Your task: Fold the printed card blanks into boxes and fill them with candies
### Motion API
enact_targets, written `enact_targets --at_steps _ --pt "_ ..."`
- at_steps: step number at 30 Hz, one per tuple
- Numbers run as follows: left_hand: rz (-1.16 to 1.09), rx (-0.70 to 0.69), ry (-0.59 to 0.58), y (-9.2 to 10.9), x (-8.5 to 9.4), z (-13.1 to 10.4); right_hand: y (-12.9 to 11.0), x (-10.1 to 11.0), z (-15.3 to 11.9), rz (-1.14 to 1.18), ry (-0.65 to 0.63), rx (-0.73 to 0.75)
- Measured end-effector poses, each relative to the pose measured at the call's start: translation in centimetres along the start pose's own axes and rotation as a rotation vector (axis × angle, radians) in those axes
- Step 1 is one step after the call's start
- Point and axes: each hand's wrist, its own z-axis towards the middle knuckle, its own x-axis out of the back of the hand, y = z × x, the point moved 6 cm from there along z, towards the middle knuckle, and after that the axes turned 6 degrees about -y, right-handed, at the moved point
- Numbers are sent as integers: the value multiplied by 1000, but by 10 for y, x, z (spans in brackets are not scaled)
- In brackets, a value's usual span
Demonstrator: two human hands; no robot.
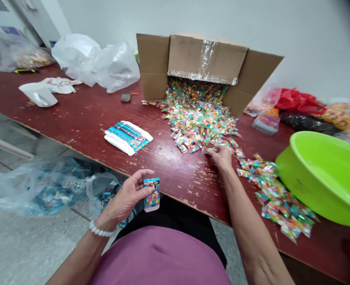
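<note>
My left hand (130, 193) grips a small blue printed carton (152, 197) near the table's front edge, thumb across its face. A flap hangs at the carton's lower end. At the near edge of a heap of clear-wrapped candy packets (198, 122), my right hand (222, 159) pinches one candy packet (207, 150) between thumb and fingers. The heap spills from a cardboard box (207, 59) lying with its open side toward me. Left of the heap lies a stack of flat blue-and-white cartons (129, 137).
A green basin (320, 186) stands at right beside more loose candy packets (282, 206). White plastic bags (94, 59), a white scoop-like container (40, 95) and a small brush (126, 97) lie on the red table (74, 122). Below left, a clear bag (53, 190) holds blue cartons.
</note>
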Motion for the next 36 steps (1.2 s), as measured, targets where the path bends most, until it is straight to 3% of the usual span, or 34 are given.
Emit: enact_targets --at_steps 2,5,9,10,13,16,20,25,29,34,36 --pt "-5 -18 45 7 5 1 -7 -2 -14 158 -71 -21" --pt "-28 -72 161 15 13 5 -32 -9 -57 354 -214 12" --pt "-145 -126 286 14 15 7 -72 -39 -134 753 -594 13" --pt "-175 -134 298 13 14 7 -77 -44 -148 760 -623 18" --pt "-225 -102 237 6 7 4 -82 -52 -162 645 -527 74" --pt "-214 14 25 -5 -7 -1 -79 -52 -155 594 -447 118" --pt "-83 134 -244 -19 -28 -7 -83 -48 -146 682 -516 131" --pt "8 155 -406 -23 -44 -4 -107 -35 -148 531 -601 337" --pt "33 155 -425 -24 -48 -2 -120 -30 -149 363 -570 490" --pt "179 144 -362 -21 -48 -4 -125 -24 -151 118 -318 601" --pt "219 137 -348 -19 -48 -5 -126 -26 -155 108 -286 608"
